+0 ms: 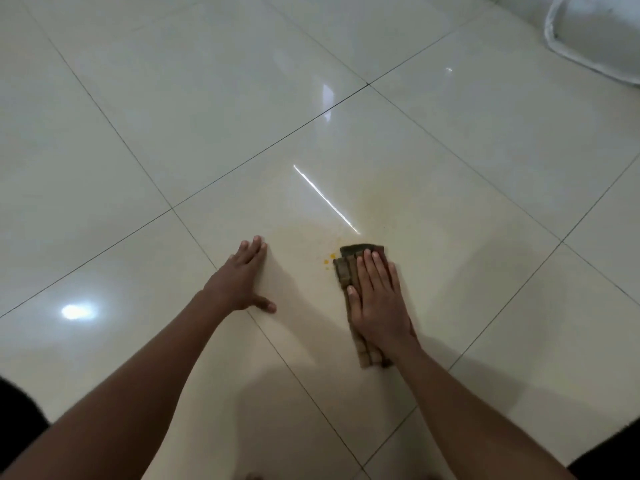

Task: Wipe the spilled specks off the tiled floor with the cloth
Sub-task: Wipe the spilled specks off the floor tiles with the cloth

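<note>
The right hand [379, 299] presses flat, fingers spread, on the folded brown striped cloth [349, 271]; the left hand [242, 275] lies spread on the glossy cream tiled floor [207, 116]. The small yellow specks [329, 258] sit just beside the cloth's left edge, so a stroke could smear or miss them.

There is a single view, taken from the person's head and angled steeply forward and down at the glossy pale tiled floor [207, 98]. The wide lens bends the dark grout lines and spreads the tiles toward the edges. Both bare forearms enter from the bottom corners and reach into the middle of the frame — the camera sits close above them, low over the floor. The far floor runs to the top edge; no second view overlaps this one.
</note>
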